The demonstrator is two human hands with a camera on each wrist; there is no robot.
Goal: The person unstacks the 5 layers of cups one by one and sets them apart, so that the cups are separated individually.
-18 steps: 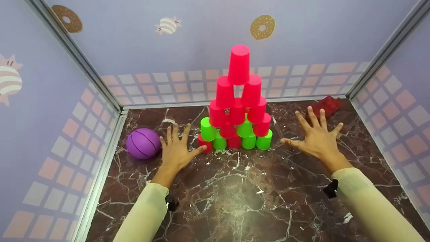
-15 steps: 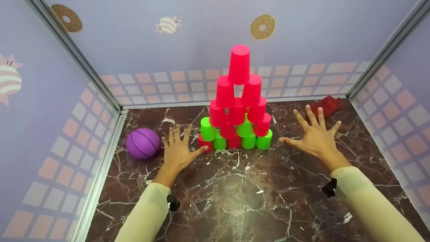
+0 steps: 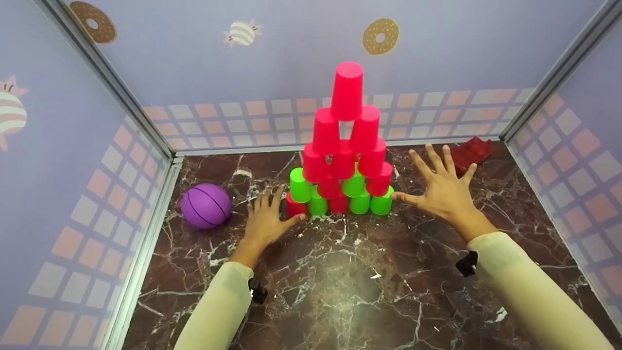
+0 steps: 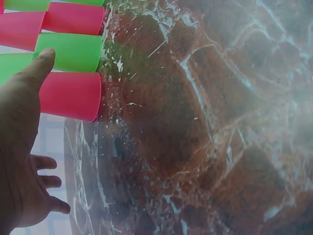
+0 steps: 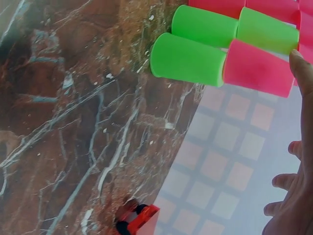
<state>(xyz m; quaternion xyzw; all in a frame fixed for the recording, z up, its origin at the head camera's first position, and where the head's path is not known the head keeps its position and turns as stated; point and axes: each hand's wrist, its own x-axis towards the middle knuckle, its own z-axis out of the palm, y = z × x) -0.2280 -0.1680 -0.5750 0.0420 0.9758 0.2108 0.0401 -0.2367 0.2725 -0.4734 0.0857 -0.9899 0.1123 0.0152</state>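
Note:
A pyramid of upside-down plastic cups stands on the brown marbled surface, with a single red cup (image 3: 347, 92) at its peak. Its bottom row mixes red and green, from a red cup (image 3: 294, 206) at the left end to a green cup (image 3: 381, 204) at the right. My left hand (image 3: 266, 221), fingers spread, is close to the left end, its thumb toward the red cup (image 4: 73, 95). On the other side my right hand (image 3: 447, 194) is spread with the thumb tip right at the green end cup (image 5: 186, 58) in the head view. Both hands hold nothing.
A purple ball (image 3: 206, 206) with black lines sits left of my left hand. Near the back right corner lies a red, crumpled-looking item (image 3: 474, 151), behind my right hand. Patterned panels (image 3: 194, 58) wall in the back and both sides.
Both hands have moved inward toward the pyramid, the left one rightward and slightly down, the right one leftward and slightly up. The cups and the ball keep their places.

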